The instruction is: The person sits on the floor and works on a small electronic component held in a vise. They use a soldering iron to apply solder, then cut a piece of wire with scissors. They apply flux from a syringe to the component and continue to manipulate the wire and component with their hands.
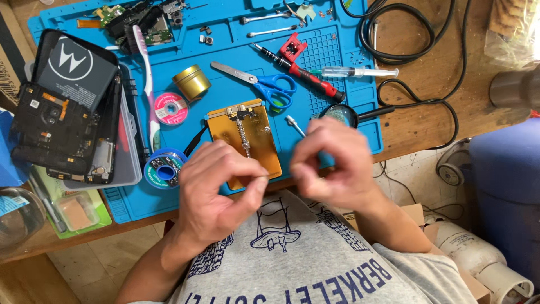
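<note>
Both hands, left hand (216, 183) and right hand (332, 163), pinch fingertips together, contents unclear, near one gold holder (244, 141) and one scissors (264, 84).

matt blue rubbery mat (337, 50), brushed gold metal holder (225, 132) (wooden bench (427, 79) beneath).

Left hand (216, 183) and right hand (332, 163) raised close together, fingers curled.
</note>
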